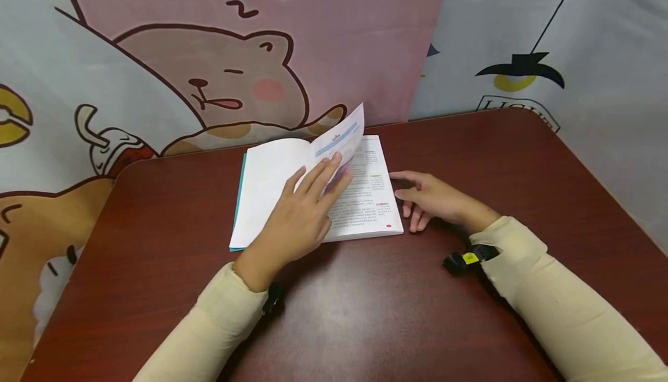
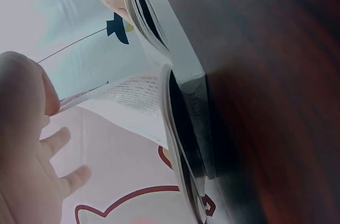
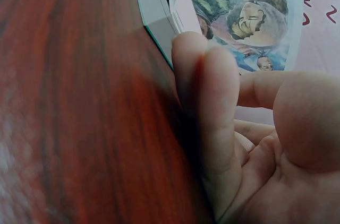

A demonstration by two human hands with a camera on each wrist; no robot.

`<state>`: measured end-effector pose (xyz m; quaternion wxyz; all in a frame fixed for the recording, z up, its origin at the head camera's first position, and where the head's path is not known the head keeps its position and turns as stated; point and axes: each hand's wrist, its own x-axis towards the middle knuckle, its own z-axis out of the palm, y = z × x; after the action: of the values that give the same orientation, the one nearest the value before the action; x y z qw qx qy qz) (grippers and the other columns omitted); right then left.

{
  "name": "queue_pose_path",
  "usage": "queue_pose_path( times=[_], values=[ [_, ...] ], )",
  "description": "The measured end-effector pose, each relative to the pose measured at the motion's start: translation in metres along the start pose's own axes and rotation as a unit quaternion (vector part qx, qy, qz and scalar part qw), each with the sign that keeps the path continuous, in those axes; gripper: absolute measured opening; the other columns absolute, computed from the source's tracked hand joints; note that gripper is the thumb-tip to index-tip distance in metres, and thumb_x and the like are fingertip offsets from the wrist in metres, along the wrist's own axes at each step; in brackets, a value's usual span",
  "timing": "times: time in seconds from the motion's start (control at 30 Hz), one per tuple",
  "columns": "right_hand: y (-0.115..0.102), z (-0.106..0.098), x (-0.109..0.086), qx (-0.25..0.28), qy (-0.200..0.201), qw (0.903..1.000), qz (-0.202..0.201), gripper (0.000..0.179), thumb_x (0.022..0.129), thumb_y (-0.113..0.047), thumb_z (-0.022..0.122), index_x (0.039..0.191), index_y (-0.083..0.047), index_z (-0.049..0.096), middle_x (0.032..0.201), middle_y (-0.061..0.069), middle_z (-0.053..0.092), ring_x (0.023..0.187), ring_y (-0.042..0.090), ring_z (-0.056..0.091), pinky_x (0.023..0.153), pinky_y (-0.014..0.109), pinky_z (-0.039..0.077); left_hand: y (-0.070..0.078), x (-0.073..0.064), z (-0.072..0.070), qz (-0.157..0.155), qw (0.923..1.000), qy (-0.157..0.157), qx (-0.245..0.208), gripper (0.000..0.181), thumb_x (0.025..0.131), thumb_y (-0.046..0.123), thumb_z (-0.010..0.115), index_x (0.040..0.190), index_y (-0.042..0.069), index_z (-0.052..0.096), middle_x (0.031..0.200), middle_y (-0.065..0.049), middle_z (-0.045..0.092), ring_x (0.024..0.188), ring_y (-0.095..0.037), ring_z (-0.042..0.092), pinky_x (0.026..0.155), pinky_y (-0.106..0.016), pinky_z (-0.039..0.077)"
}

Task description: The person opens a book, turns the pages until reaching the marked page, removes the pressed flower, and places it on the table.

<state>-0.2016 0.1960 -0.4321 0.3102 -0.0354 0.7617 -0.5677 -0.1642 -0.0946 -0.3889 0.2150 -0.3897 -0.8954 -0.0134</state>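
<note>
An open book (image 1: 276, 191) lies on the table, its left side blank white and its right side printed. One page (image 1: 347, 133) stands raised from the middle, with a coloured picture that shows in the right wrist view. My left hand (image 1: 300, 214) reaches over the book and pinches the raised page (image 2: 125, 96) between thumb and index finger; the other fingers are spread. Beside the book's right edge is my right hand (image 1: 433, 196), index finger and thumb pointing at that edge, the other fingers loosely bent on the table. In the right wrist view, its fingers (image 3: 218, 107) partly hide the book's corner.
The dark red-brown table (image 1: 344, 312) extends around the book. Behind it hangs a cloth (image 1: 365, 34) with cartoon drawings, close to the table's back edge. A black wrist strap (image 1: 472, 257) sits at the right cuff.
</note>
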Motion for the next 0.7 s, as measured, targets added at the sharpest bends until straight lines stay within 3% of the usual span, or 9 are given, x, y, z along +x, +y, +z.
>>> queue_pose_path(
  times=[0.1, 0.23, 0.43, 0.7],
  values=[
    [0.0004, -0.0008, 0.0005, -0.002, 0.0, 1.0, 0.0, 0.053, 0.096, -0.022, 0.046, 0.144, -0.025, 0.025, 0.07, 0.016, 0.055, 0.051, 0.031, 0.063, 0.051, 0.049, 0.052, 0.0001, 0.0004, -0.0009, 0.011, 0.9999, 0.01, -0.009, 0.069, 0.08, 0.014, 0.042, 0.146, 0.021, 0.026, 0.156, -0.004, 0.009, 0.142, -0.022, 0.018, 0.11, -0.049, 0.019],
    [0.0005, -0.0007, 0.0, -0.001, 0.001, 1.0, -0.003, 0.053, 0.096, -0.022, 0.046, 0.144, -0.025, 0.026, 0.07, 0.016, 0.055, 0.05, 0.031, 0.063, 0.052, 0.05, 0.052, -0.0008, 0.0016, -0.0007, 0.007, 0.9993, 0.036, 0.007, 0.064, 0.082, 0.015, 0.041, 0.145, 0.025, 0.029, 0.156, -0.008, 0.007, 0.143, -0.027, 0.01, 0.112, -0.053, 0.014],
    [0.0007, 0.0002, -0.0006, 0.002, 0.0, 1.0, -0.006, 0.053, 0.096, -0.021, 0.046, 0.144, -0.025, 0.025, 0.07, 0.015, 0.055, 0.05, 0.031, 0.063, 0.051, 0.05, 0.052, -0.0019, 0.0006, 0.0013, -0.033, 0.9967, 0.069, 0.029, 0.06, 0.087, 0.024, 0.054, 0.143, 0.029, 0.033, 0.156, -0.011, 0.003, 0.143, -0.035, 0.007, 0.111, -0.059, 0.009],
    [-0.0007, 0.0009, -0.0014, 0.001, 0.002, 1.0, -0.006, 0.053, 0.096, -0.021, 0.045, 0.145, -0.026, 0.025, 0.07, 0.015, 0.055, 0.05, 0.031, 0.063, 0.051, 0.048, 0.052, -0.003, 0.0006, 0.0019, -0.018, 0.9986, 0.031, 0.038, 0.048, 0.085, 0.023, 0.055, 0.132, 0.03, 0.05, 0.156, -0.004, 0.013, 0.144, -0.031, 0.004, 0.111, -0.06, 0.004]
  ],
)
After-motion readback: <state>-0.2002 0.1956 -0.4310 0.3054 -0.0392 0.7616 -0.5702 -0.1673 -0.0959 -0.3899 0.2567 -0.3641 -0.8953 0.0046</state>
